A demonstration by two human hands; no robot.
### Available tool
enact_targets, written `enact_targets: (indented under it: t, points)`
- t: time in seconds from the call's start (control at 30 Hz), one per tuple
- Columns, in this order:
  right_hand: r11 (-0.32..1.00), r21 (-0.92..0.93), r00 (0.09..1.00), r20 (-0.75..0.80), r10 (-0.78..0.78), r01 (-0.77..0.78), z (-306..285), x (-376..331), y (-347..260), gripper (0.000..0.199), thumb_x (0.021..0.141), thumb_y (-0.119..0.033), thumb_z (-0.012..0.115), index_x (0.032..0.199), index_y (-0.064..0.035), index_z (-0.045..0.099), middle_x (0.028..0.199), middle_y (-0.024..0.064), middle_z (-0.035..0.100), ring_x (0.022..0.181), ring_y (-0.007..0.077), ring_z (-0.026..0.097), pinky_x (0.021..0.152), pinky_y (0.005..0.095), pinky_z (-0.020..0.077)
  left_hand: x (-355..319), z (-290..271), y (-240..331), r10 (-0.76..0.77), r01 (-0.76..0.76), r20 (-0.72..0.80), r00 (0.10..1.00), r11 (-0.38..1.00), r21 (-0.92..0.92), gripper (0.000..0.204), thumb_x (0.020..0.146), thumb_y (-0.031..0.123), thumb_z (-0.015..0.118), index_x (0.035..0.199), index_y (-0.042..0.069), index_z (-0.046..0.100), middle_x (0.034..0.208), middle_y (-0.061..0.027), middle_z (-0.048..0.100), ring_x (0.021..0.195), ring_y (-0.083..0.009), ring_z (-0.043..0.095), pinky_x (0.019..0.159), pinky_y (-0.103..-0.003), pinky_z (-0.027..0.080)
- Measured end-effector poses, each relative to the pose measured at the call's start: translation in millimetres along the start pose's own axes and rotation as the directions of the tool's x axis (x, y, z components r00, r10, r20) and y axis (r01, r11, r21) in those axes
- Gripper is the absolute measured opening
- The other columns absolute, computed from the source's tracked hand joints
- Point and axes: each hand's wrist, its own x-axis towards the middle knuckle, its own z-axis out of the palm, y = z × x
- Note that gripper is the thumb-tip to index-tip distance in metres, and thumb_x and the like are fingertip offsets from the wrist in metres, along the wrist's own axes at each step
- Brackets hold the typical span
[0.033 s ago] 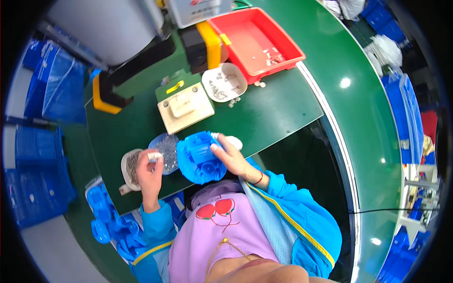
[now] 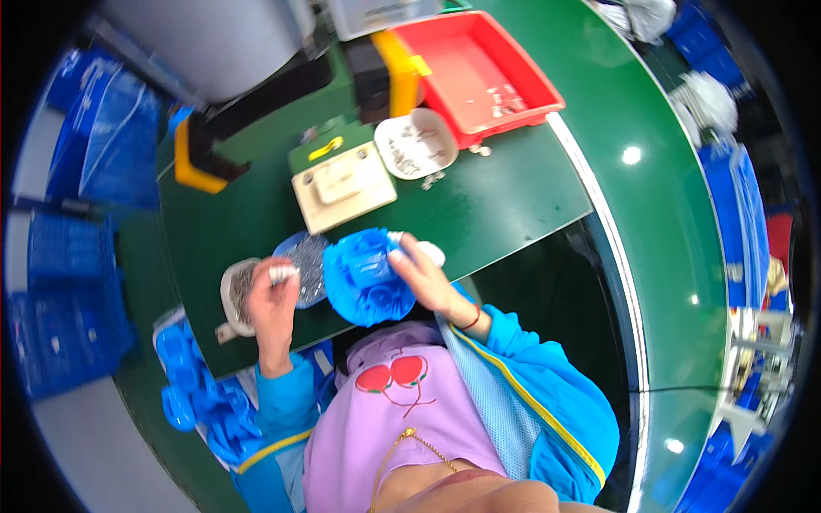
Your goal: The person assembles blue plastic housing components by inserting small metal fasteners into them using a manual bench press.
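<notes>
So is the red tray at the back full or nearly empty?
Nearly empty: the red tray shows bare red floor, with only a small cluster of metal parts near its right side.

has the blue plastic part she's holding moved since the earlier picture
No. The blue plastic part sits in the same spot just below the beige block, right hand on it.

Bare green mat (image 2: 505, 205) (right of beige block (image 2: 344, 185)) lies open; dishes crowd left.

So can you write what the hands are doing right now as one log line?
left hand: pinching small pale part over tray of small parts | right hand: holding blue plastic piece | surface: green table
</notes>
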Motion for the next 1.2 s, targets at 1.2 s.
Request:
enact_targets:
  t: [1.2]
  points:
    - [0.896, -0.339, 0.953, 0.001, -0.304, 0.287, 7, -8, -26, 0.048, 0.096, -0.032, 0.060, 0.125, 0.0047, 0.049, 0.102, 0.0275, 0.060, 0.093, 0.0438, 0.061, 0.081, 0.0459, 0.0487, 21, 74, 18, 0.227, -0.257, 0.124, 0.966, 0.895, 0.364, 0.019, 0.075, 0.001, 0.078, 0.088, 0.001, 0.064, 0.112, -0.0131, 0.062, 0.108, -0.0322, 0.059, 0.094, -0.041, 0.047]
